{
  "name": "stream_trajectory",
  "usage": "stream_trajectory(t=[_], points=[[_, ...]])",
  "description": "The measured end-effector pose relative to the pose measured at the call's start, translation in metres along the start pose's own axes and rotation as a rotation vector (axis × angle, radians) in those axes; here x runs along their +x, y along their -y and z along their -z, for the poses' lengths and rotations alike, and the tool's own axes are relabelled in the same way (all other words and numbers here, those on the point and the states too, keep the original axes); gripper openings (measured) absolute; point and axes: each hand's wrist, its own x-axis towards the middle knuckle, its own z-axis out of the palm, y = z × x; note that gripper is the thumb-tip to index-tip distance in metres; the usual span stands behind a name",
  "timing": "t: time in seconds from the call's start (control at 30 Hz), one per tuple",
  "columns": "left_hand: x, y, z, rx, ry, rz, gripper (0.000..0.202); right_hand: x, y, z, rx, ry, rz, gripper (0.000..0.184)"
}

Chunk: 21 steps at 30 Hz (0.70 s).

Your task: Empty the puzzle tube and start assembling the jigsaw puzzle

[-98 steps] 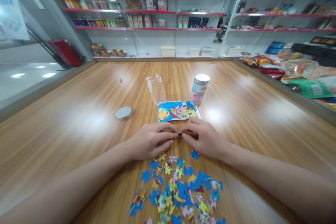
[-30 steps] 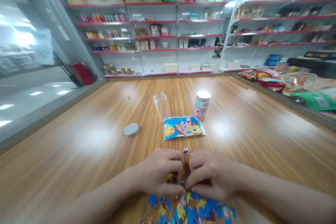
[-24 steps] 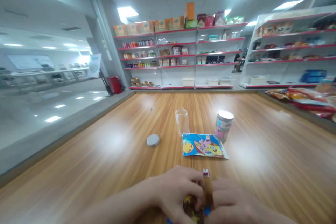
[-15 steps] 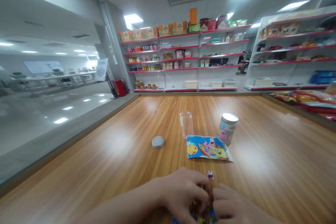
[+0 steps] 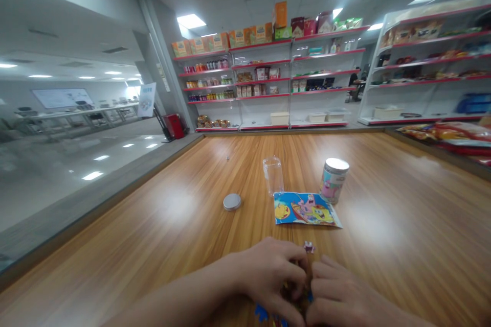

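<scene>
My left hand (image 5: 273,272) and my right hand (image 5: 341,294) meet low in the head view, nearly touching. Both have their fingers curled down over small colourful jigsaw puzzle pieces, which they largely cover. Blue jigsaw pieces (image 5: 261,312) show beneath my left palm. Just beyond the fingertips lies one loose pink-and-white jigsaw piece (image 5: 309,247). Farther off, a cartoon picture sheet (image 5: 307,209) lies flat, its left part blue. A printed can (image 5: 333,181) with a silver lid stands upright at the sheet's right corner, and a clear empty jar (image 5: 273,176) stands behind its left corner.
A round silver lid (image 5: 232,202) lies on the wooden table (image 5: 172,235) to the left of the sheet. A tiny object (image 5: 227,158) sits farther back. Snack bags (image 5: 456,135) are at the right edge. Stocked shelves (image 5: 264,94) stand behind, with a person (image 5: 353,84) seated beyond.
The view has tilted slightly downward, so the tabletop things appear a little higher. My hands have stayed together over the pieces, with small finger shifts. The sheet, can, jar and lid have not moved.
</scene>
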Motion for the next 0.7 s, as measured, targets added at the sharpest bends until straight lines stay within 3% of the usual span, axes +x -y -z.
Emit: stream_trajectory(t=[0.3, 0.43, 0.57, 0.7], points=[[0.001, 0.001, 0.002, -0.009, 0.044, 0.021, 0.062, 0.007, 0.014, 0.01, 0.041, 0.062, -0.072, 0.011], [0.004, -0.012, 0.014, -0.112, 0.039, 0.071, 0.058, 0.009, 0.013, 0.016, 0.111, 0.082, -0.067, 0.015], [0.007, -0.024, 0.03, -0.349, 0.011, 0.184, 0.039, 0.007, 0.007, 0.018, 0.045, 0.101, -0.031, 0.025], [0.01, -0.027, 0.038, -0.387, 0.027, 0.249, 0.032, 0.008, 0.004, 0.019, 0.015, 0.1, -0.088, 0.029]])
